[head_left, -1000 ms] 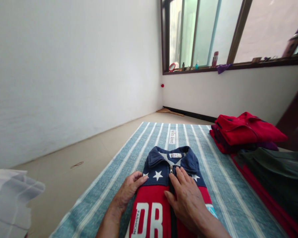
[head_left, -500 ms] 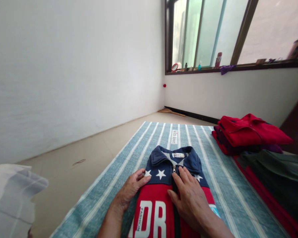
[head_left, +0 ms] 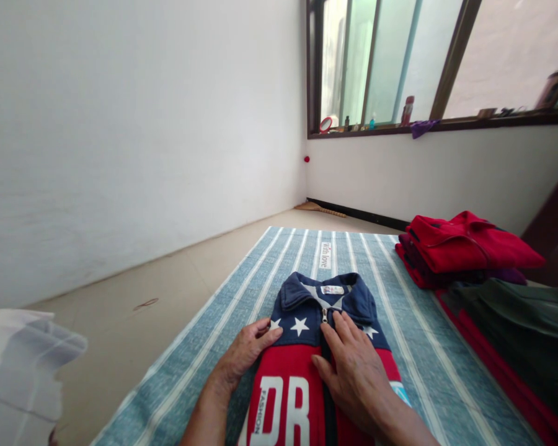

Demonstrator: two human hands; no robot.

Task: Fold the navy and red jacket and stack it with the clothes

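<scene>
A folded zip-up jacket (head_left: 286,362) lies front up, its collar pointing away from me. It has a navy collar and yoke with white stars, and a red body with large white letters. My left hand (head_left: 242,356) is at the jacket's left edge, thumb on top near a star and fingers curled along the side. Flat across the front rests my right hand (head_left: 353,365), fingers extended beside the zipper pull (head_left: 324,316). The jacket's lower end runs out of view.
A striped blue-green cloth (head_left: 204,347) covers the surface beneath. On the right are piled red garments (head_left: 474,241) and dark green folded clothes (head_left: 516,310). Sheer white fabric (head_left: 23,371) hangs at lower left. Small items line the window sill (head_left: 381,131).
The view has shifted very slightly. Both hands stay in place on the jacket, which has not visibly moved on the cloth.
</scene>
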